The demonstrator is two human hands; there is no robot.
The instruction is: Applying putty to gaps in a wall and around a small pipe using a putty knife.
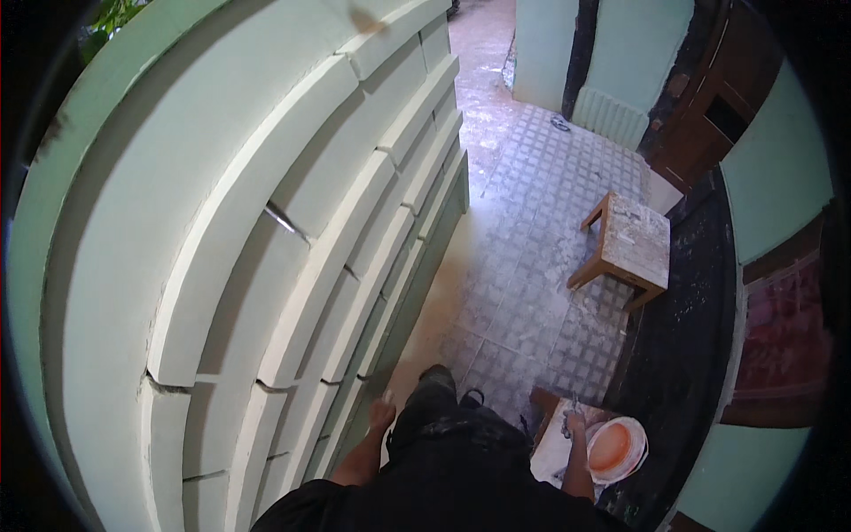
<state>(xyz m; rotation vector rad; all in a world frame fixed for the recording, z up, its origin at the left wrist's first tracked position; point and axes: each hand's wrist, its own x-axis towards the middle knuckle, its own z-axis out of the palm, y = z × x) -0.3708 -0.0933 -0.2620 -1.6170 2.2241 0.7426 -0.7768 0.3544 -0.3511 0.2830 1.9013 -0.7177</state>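
While a cream-white wall with long raised bands (pixel 332 239) fills the left, a grey patterned tile floor (pixel 523 257) bears a white-smeared square wooden stool (pixel 636 235). Beside the right forearm sits a round white bucket with an orange inside (pixel 637 443). The left hand (pixel 382 414) is curled near the wall; the right hand (pixel 574 422) meets a small grey object (pixel 568 429). I cannot tell either grip.

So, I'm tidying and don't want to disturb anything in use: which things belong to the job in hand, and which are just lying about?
Probably the job's: bucket, orange inside, beside the right hand; low stool by that hand; pale ridged wall, nearest the left hand.

Probably just about: farther wooden stool, its top whitened; small dark item on the floor, unclear.
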